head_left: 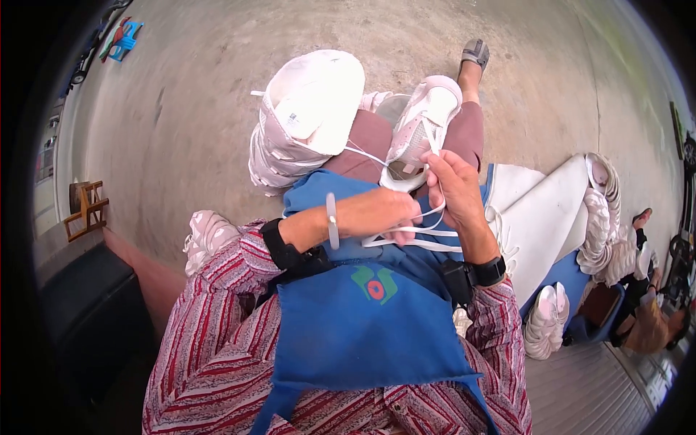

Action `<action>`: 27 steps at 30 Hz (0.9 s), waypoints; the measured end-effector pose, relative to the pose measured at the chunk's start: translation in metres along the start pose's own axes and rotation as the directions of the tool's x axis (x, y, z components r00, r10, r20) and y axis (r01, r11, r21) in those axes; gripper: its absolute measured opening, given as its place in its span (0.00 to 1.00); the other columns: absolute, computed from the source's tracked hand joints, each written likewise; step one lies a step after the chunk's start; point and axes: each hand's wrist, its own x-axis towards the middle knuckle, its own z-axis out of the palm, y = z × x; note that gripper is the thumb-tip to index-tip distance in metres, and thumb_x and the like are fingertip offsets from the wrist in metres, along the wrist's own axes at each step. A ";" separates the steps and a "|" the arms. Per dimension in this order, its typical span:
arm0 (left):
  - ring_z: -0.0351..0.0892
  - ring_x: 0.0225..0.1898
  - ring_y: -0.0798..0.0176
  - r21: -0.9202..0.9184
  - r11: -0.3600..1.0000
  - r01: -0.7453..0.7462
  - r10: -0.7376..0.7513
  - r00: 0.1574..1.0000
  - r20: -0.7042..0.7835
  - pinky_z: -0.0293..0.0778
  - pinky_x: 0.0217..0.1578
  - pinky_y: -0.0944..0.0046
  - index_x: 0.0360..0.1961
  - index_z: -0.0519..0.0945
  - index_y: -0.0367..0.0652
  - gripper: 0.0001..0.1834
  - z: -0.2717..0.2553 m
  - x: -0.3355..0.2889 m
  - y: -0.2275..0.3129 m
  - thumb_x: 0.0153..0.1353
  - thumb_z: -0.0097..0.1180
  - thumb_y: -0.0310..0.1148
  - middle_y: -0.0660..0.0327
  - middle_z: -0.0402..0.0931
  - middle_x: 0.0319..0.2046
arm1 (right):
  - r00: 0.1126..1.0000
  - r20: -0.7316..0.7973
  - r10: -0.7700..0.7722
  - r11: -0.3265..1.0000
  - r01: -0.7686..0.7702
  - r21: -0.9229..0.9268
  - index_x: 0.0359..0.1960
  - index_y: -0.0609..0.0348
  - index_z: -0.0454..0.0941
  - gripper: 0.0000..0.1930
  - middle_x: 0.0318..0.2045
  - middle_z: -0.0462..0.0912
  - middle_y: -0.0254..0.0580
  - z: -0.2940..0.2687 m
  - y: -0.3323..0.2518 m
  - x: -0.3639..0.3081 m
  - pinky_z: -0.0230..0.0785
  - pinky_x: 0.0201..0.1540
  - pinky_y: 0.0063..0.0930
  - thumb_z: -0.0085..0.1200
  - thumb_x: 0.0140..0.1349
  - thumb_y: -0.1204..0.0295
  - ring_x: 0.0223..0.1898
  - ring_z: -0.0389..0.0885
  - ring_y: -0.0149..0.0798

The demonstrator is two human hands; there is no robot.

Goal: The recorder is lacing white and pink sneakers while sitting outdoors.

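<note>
A pale pink and white sneaker point(419, 129) rests on my lap with its toe pointing away from me. White shoelace point(433, 138) runs from its eyelets up to my right hand point(457, 187), whose thumb and fingers pinch it beside the shoe's opening. My left hand point(386, 212) is just left of it, back upward, fingers curled over the slack lace that loops across the blue apron point(362, 319). The fingertips of the left hand are partly hidden. Another thin strand of lace stretches left from the sneaker towards a bundle of pink-white shoe uppers point(279, 148).
A large white pad point(322, 94) covers part of that bundle. More pale shoes point(209, 235) lie by my left arm. At right, a white sheet point(536, 217) bears stacked shoes point(598, 225), with a white pair point(547, 319) below. Another person point(649, 312) sits at far right.
</note>
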 end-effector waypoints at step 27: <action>0.68 0.28 0.68 -0.405 0.265 -0.875 0.611 0.477 -0.631 0.64 0.52 0.57 0.39 0.74 0.34 0.11 -0.149 -0.179 0.002 0.65 0.42 0.30 0.65 0.67 0.22 | 0.957 -0.287 0.041 0.995 -0.014 0.094 0.31 0.58 0.72 0.06 0.13 0.58 0.21 -0.099 0.010 -0.009 0.43 0.11 0.14 0.44 0.62 0.72 0.11 0.51 0.18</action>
